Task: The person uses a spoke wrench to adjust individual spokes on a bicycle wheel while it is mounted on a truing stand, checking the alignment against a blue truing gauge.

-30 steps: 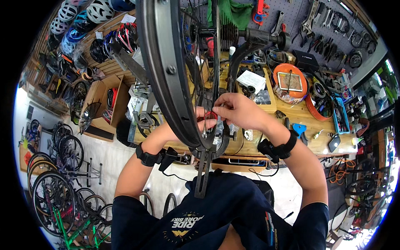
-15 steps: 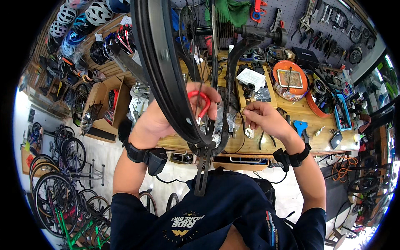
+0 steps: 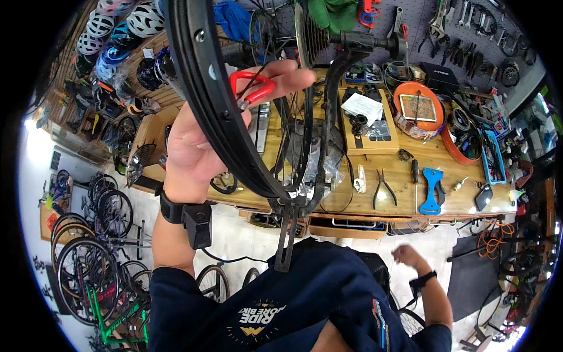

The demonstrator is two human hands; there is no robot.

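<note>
A bicycle wheel with a black rim (image 3: 205, 82) stands upright in a dark truing stand (image 3: 331, 111). My left hand (image 3: 196, 141) reaches behind the rim, the rim hiding part of the palm. It holds a red-coated spoke wrench (image 3: 258, 91) with a silver tip among the spokes. Its upper fingers stretch toward the cassette (image 3: 311, 41). Away from the wheel, my right hand (image 3: 409, 258) hangs low beside my body, below the bench edge. Its fingers are curled, and anything inside them is too small to make out.
On the wooden bench (image 3: 352, 199) lie pliers (image 3: 384, 190), a screwdriver (image 3: 415, 176) and a blue tool (image 3: 432, 190). Behind them are a cardboard box (image 3: 381, 141), an orange round tray (image 3: 404, 94) and a blue basket (image 3: 492, 155). Helmets (image 3: 143, 20) and bicycles (image 3: 88, 264) stand left.
My right hand has left the wheel and dropped to my right side, below the bench. My left hand has risen with the spoke wrench, its fingers straighter. The view has shifted slightly.
</note>
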